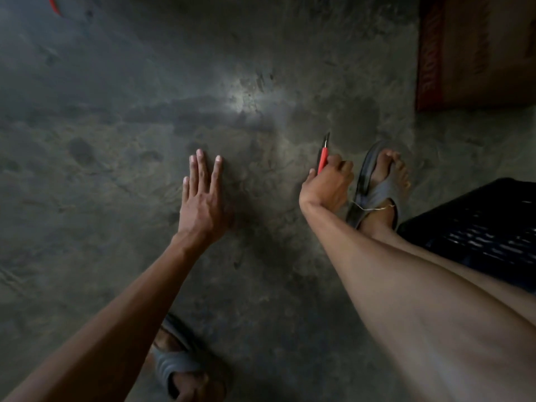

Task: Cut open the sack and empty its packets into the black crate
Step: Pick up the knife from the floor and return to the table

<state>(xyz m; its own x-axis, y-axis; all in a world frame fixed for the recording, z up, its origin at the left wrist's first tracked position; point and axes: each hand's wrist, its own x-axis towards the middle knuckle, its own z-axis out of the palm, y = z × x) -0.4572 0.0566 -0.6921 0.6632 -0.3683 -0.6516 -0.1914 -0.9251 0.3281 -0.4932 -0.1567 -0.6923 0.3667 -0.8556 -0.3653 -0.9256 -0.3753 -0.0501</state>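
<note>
My right hand (326,184) is closed around a red-handled cutter (323,156) whose blade points away from me, over the bare concrete floor. My left hand (201,195) hangs flat with fingers spread and holds nothing. The black crate (478,230) with slotted walls sits on the floor at the right edge, just right of my right foot. No sack and no packets show in this view.
A brown cardboard box (475,50) with red print stands at the upper right. My right foot in a grey sandal (377,187) is beside the crate, with a thin string across it. My left sandalled foot (179,364) is at the bottom. A red object (53,4) shows at the top left corner.
</note>
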